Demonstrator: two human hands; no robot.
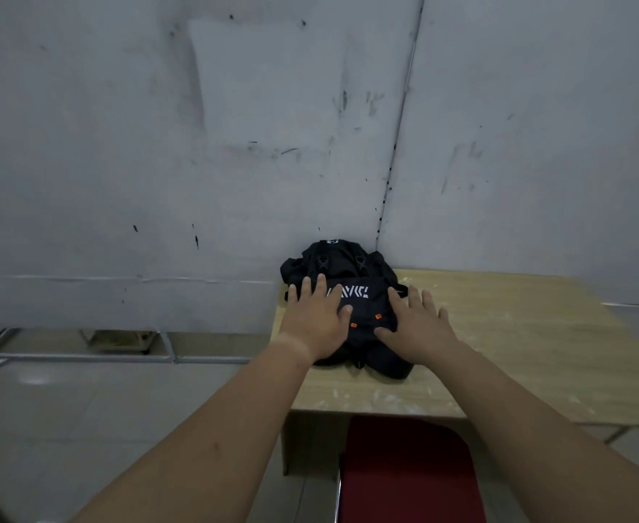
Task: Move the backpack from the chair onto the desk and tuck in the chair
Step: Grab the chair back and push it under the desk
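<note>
A black backpack (pixel 342 300) lies flat on the far left corner of a pale wooden surface (pixel 499 334), at centre frame, its top pushed up against the scuffed grey wall (pixel 197 145). Both hands rest on it with fingers spread and palms down, gripping nothing: the left hand (pixel 316 318) covers the bag's left side and hides the start of its white lettering, the right hand (pixel 416 326) lies over its right edge and partly on the wood. Two small orange tabs (pixel 365 321) show between the thumbs. The bag's straps and underside cannot be made out, and its near end is lost in shadow.

At bottom centre, the dark red chair (pixel 408 473) stands just under the near edge of the surface, its seat partly tucked beneath it; its lower part is cut off by the frame and its legs are out of sight. At left, a grey metal frame (pixel 83 357) runs along the tiled floor (pixel 83 428) by the wall. Bare forearms cross the lower frame, blocking part of the floor.
</note>
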